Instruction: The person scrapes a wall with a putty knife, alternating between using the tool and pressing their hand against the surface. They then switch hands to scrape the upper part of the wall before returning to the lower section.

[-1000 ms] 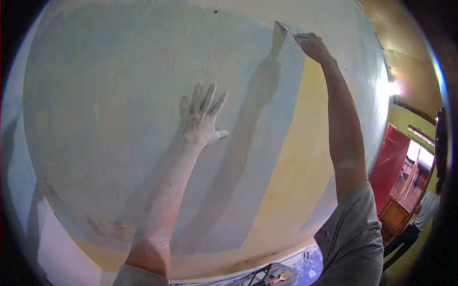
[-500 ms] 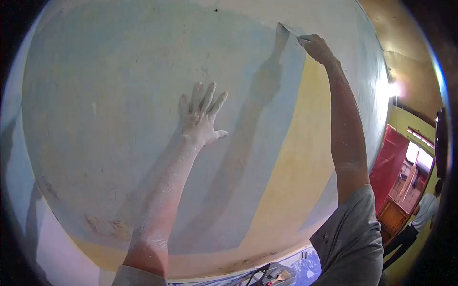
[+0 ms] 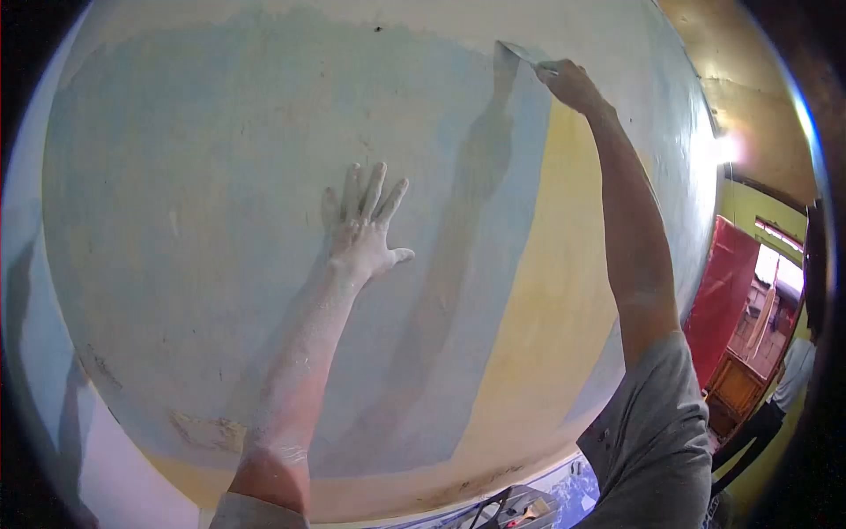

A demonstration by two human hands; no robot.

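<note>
Fingers spread, my left hand rests against the painted wall, and whitish dust coats its skin. Higher up and to the right, my right hand is closed round the handle of a putty knife. The knife's thin blade points up and left, its tip at the wall near the border between the pale upper coat and the blue-green area. Shadows of my right arm and the knife fall on the wall to their left.
A yellow stripe runs down the wall. Below lie a grey tray-like thing and blue-white sheeting. At the right are a red curtain, a doorway and a person in a light top. A bright lamp glows nearby.
In view, my right hand and the putty knife have shifted slightly left. My left hand stays spread and appears a little lower. The whole view has tilted slightly.
</note>
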